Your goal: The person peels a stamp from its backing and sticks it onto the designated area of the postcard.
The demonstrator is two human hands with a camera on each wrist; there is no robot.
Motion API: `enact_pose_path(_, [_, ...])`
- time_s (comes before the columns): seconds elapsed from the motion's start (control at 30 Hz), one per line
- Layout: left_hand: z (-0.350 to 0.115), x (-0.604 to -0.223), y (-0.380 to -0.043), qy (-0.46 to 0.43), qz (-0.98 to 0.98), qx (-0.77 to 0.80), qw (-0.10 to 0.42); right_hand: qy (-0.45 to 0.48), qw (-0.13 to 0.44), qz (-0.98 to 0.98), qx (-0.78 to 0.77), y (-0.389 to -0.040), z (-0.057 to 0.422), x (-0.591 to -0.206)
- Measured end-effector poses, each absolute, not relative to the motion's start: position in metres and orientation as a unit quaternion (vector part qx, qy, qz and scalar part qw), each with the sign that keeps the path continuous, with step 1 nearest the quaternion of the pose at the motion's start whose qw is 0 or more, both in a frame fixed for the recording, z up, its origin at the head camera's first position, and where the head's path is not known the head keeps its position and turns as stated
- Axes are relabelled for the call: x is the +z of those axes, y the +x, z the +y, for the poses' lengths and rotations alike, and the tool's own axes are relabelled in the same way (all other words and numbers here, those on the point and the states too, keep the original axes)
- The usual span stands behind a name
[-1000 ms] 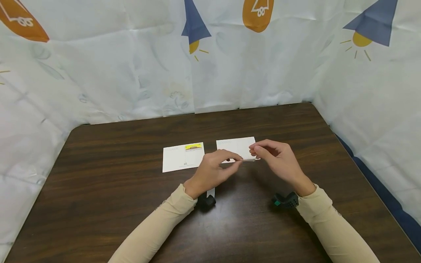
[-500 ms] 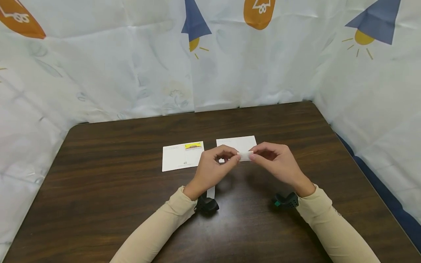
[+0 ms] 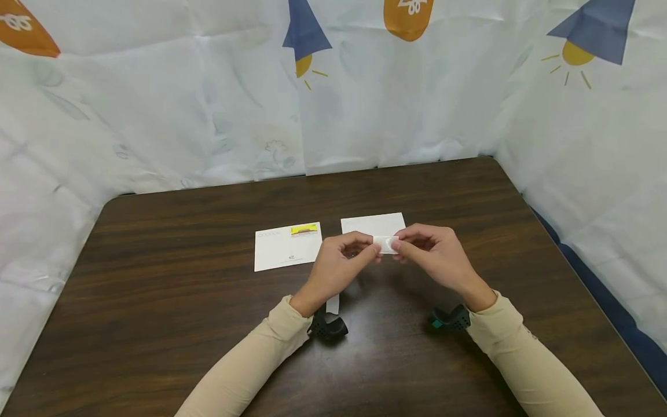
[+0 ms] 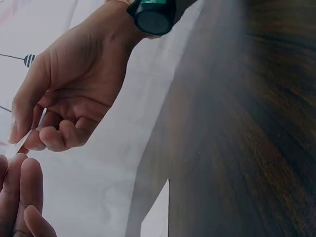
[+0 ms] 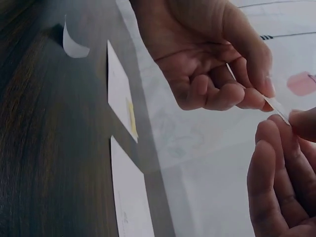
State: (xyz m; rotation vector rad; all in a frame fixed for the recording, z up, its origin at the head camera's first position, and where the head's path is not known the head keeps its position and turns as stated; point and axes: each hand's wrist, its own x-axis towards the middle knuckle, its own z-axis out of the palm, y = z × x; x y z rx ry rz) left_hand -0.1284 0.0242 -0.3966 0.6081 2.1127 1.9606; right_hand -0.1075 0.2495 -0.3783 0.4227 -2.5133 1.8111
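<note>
So, starting at the left, a white card lies flat on the dark tabletop, just beyond and to the left of the left hand, with a yellow patch near its far right corner. Below it, nearer the person, a cream sleeve runs up to the left wrist, where a black device sits on the inner side. And tucked beside that wrist, a pale strip rests on the tabletop; the right wrist view shows it curling up at one end.

On we go to the left hand, raised, thumb and fingers pinching the left end of a small white piece. There it is, right between the two hands, held up off the tabletop and spanning the narrow gap from fingertips to fingertips! Directly behind it lies a second white card, partly hidden by the hands.

Across to the right hand, and it pinches the piece's right end, thumb in front. Below this hand, another black device with a green spot hugs the inner wrist, and a second cream sleeve slants away towards the right.
</note>
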Motion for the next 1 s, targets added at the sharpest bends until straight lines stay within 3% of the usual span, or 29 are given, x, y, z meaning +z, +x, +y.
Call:
enact_pose_path(0.1, [0.024, -0.398, -0.129, 0.187, 0.714, 0.666, 0.106, 0.125, 0.031, -0.814, 0.566, -0.107, 0.248, -0.379])
enact_pose_path(0.2, [0.025, -0.4, -0.131, 0.167, 0.715, 0.669, 0.113, 0.133, 0.093, -0.828, 0.537, -0.106, 0.246, -0.379])
enact_pose_path(0.4, [0.027, -0.406, -0.132, 0.143, 0.725, 0.664, 0.117, 0.248, 0.198, -0.844, 0.432, -0.105, 0.238, -0.384])
enact_pose_path(0.73, [0.029, -0.41, -0.132, 0.125, 0.715, 0.674, 0.141, 0.287, 0.279, -0.861, 0.315, -0.108, 0.231, -0.396])
enact_pose_path(1.0, [0.031, -0.414, -0.132, 0.12, 0.705, 0.682, 0.151, 0.292, 0.271, -0.873, 0.281, -0.107, 0.232, -0.399])
